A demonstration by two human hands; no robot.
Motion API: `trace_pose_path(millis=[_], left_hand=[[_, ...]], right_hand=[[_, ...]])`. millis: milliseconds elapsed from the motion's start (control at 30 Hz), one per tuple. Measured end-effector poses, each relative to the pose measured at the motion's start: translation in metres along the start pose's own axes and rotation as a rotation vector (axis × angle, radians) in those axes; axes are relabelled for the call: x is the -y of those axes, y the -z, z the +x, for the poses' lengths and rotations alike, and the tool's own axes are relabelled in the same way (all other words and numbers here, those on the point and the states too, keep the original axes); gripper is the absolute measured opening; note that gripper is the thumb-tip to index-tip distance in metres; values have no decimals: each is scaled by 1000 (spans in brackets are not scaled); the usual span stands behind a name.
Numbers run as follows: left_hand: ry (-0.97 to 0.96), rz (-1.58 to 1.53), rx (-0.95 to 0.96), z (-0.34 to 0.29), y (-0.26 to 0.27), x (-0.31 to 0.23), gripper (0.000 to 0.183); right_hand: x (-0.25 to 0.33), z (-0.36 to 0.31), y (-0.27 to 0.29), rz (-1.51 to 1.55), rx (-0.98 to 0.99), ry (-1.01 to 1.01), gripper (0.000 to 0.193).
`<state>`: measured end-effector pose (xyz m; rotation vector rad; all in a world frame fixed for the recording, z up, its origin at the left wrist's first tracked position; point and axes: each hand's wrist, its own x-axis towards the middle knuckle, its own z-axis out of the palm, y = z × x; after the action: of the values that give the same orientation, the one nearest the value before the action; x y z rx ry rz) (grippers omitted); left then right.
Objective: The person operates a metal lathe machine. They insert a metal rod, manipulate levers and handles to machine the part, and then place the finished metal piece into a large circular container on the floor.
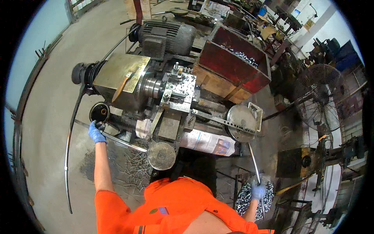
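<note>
In a blue glove, my left hand [96, 132] is closed around a long metal lever [126, 144] that slopes down to a round metal disc [161, 156]. Dark patches show at its fingertips; whether they are dirt or a small part I cannot tell. Just above that hand is a round dark pot [99, 112] with a ring-shaped thing inside. My right hand [258, 191], also gloved in blue, grips a metal rod [253, 160] running down from a larger disc [241, 121]. Between the hands stands a lathe, its chuck [153, 87] facing a tool block [179, 90].
A wooden-handled brush [122, 87] lies on the brass-coloured machine cover [117, 72]. Behind are an electric motor [165, 37] and a red bin [233, 58] of small metal parts. More parts fill a container [243, 197] by my right hand. A large fan [320, 97] stands at right.
</note>
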<state>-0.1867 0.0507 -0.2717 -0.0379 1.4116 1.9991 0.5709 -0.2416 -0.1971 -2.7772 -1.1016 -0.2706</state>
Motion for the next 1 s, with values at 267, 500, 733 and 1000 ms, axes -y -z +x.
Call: trace_pose_path(millis=[267, 500, 733, 1000], left_hand=[[0, -17, -21, -6, -6, -4, 16], [-3, 4, 31, -16, -5, 7, 15], [11, 41, 103, -16, 1, 8, 18], [14, 4, 171, 24, 51, 4, 42]], right_hand=[[46, 90, -30, -266, -14, 225, 39], [74, 199, -35, -313, 124, 75, 40], [136, 252, -49, -316, 116, 33, 61], [134, 169, -54, -63, -165, 252, 75]])
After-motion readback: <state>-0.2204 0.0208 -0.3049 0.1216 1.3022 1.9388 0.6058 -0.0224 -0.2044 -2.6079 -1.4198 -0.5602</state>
